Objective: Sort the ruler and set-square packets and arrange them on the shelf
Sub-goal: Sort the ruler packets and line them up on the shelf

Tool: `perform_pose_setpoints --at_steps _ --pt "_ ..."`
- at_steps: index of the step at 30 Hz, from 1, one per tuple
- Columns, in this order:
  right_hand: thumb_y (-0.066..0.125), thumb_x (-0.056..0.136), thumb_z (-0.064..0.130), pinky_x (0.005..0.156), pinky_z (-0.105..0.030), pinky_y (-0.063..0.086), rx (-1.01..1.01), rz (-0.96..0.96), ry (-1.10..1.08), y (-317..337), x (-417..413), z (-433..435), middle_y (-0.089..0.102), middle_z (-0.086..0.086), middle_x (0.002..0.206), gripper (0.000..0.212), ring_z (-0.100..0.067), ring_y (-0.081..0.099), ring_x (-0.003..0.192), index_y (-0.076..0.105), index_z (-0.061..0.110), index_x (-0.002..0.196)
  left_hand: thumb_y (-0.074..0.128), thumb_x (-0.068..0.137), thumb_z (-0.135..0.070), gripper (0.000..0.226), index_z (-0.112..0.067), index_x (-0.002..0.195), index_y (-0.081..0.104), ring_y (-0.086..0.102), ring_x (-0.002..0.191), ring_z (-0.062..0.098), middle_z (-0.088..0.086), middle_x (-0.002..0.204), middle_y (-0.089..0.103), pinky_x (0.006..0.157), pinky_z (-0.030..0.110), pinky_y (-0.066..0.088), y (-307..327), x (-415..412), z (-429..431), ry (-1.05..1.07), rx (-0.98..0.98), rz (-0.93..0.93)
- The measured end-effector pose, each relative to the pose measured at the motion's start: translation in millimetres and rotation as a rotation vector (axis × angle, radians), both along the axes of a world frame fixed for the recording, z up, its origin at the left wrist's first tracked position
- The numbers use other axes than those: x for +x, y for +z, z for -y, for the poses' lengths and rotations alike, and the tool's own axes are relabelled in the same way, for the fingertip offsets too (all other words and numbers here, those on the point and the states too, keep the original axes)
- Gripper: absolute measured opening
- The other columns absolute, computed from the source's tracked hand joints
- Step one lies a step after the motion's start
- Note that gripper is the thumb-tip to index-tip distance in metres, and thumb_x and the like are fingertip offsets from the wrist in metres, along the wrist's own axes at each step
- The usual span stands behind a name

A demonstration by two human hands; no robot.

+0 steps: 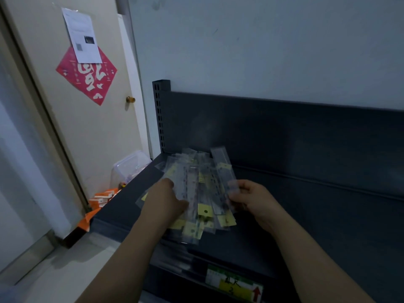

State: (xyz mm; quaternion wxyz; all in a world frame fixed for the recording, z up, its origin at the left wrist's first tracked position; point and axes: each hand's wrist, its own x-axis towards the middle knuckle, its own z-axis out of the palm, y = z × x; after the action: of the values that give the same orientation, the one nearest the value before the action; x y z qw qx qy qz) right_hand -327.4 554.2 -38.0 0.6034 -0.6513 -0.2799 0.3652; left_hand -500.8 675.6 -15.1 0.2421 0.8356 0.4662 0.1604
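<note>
Pile of ruler packets (194, 189) lies fanned on the dark shelf (306, 204), frame centre. Right hand (249, 197) pinches the pile's right edge, fingers curled. Left hand (164, 200) sits on the pile's left side, thumb on a packet. Its fingers are hidden, so can't tell their state. Price label (236, 285) on shelf front, bottom centre.

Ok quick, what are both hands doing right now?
Left hand: resting on the ruler packets; cannot tell if it grips.
Right hand: fingers curled, pinching the packets' right edge.
</note>
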Motion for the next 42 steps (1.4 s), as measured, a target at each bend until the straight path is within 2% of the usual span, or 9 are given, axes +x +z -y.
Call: perform_pose_setpoints --at_steps 10,16,19,22,29,33,36,38,42 --pt "0.058 0.09 0.001 0.068 -0.027 0.058 0.129 -0.057 0.07 18 -20 -8 0.072 -0.008 0.088 0.016 -0.015 0.068 0.073 0.066 0.007 0.104 0.071 0.084 -0.011 0.021 -0.002 0.096 0.057 0.06 0.062 0.017 0.011 0.084 0.066 0.049 0.023 0.049 3 -11 13 0.0 -0.45 0.646" --pt "0.05 0.095 0.006 0.07 -0.026 0.055 0.218 -0.174 0.167 23 -34 -15 0.07 -0.007 0.084 0.016 -0.017 0.063 0.075 0.067 0.008 0.098 0.07 0.086 -0.016 0.021 -0.008 0.096 0.054 0.063 0.066 0.02 0.008 0.083 0.069 0.066 0.04 0.056 -3 7 28 -0.01 -0.521 0.662" --pt "0.047 0.097 0.004 0.069 -0.03 0.052 0.244 -0.215 0.133 27 -34 -19 0.067 -0.008 0.081 0.018 -0.015 0.061 0.069 0.065 0.006 0.1 0.066 0.088 -0.013 0.02 -0.005 0.1 0.051 0.063 0.061 0.017 0.009 0.081 0.07 0.058 0.032 0.054 -5 12 33 -0.037 -0.566 0.713" --pt "0.046 0.097 0.003 0.069 -0.033 0.052 0.161 -0.104 0.142 29 -37 -23 0.07 -0.01 0.084 0.019 -0.017 0.064 0.068 0.065 0.006 0.099 0.063 0.091 -0.017 0.016 -0.011 0.102 0.053 0.069 0.07 0.016 0.009 0.092 0.071 0.053 0.023 0.05 -7 16 35 -0.056 -0.56 0.722" --pt "0.056 0.094 0.011 0.063 -0.028 0.05 0.066 0.005 0.119 21 -34 -26 0.067 -0.007 0.081 0.014 -0.016 0.061 0.068 0.064 0.006 0.103 0.057 0.091 -0.005 0.008 -0.01 0.097 0.052 0.064 0.072 0.022 0.007 0.08 0.068 0.068 0.039 0.052 -8 20 28 -0.045 -0.565 0.8" --pt "0.067 0.087 0.013 0.064 -0.034 0.056 0.083 0.06 0.069 19 -35 -29 0.072 -0.006 0.081 0.013 -0.02 0.068 0.068 0.065 0.011 0.1 0.051 0.096 -0.014 0.007 -0.009 0.1 0.051 0.057 0.06 0.015 0.005 0.078 0.063 0.053 0.029 0.044 -6 21 31 -0.072 -0.581 0.794" --pt "0.067 0.087 0.018 0.071 -0.033 0.057 0.072 0.244 0.112 20 -37 -29 0.074 -0.006 0.086 0.014 -0.022 0.07 0.077 0.069 0.016 0.101 0.052 0.098 -0.021 0.015 -0.008 0.105 0.051 0.064 0.06 0.015 0.009 0.087 0.067 0.048 0.024 0.049 -5 21 30 -0.104 -0.622 0.842" --pt "0.061 0.091 0.019 0.073 -0.026 0.054 0.037 0.399 0.058 20 -31 -30 0.072 0.001 0.089 0.015 -0.015 0.068 0.084 0.07 0.018 0.104 0.054 0.097 -0.02 0.015 -0.009 0.107 0.054 0.071 0.079 0.027 0.014 0.096 0.07 0.064 0.039 0.059 -7 20 24 -0.088 -0.603 0.88" --pt "0.064 0.086 0.042 0.068 -0.027 0.046 -0.383 0.743 -0.064 19 -11 -27 0.062 0.002 0.092 0.031 -0.011 0.058 0.081 0.063 0.016 0.104 0.042 0.101 -0.011 0.015 -0.005 0.107 0.054 0.072 0.074 0.026 0.014 0.096 0.071 0.059 0.037 0.058 -10 14 10 0.008 -0.6 0.983"
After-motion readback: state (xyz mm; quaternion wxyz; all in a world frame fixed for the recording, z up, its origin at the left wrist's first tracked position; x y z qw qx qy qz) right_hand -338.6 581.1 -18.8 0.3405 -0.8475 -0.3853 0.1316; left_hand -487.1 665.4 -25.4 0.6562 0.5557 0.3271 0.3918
